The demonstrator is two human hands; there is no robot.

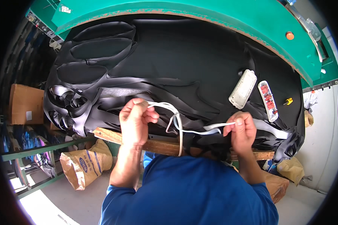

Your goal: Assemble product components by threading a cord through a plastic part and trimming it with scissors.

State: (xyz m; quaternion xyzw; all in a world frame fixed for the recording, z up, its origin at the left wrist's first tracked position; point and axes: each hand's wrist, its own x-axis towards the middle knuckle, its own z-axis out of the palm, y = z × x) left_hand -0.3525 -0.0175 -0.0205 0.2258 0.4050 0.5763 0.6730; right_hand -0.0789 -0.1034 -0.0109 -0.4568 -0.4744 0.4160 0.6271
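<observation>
A white cable is stretched between my two hands, with a loose loop or knot in its middle and a length hanging toward my body. My left hand pinches a doubled part of it. Further right, my right hand pinches the cable near what looks like its end. Beyond my right hand lies a long white plastic housing. Beside it rests a narrow white strip with red and metal parts inside, like an opened power strip. A small yellow-handled tool lies to its right; its exact kind is unclear.
Black sheet material with oval cut-outs covers the table, its scraps bunched along the near edge. A wooden board runs along that edge. A green machine beam spans the back. Paper sacks and a cardboard box stand around.
</observation>
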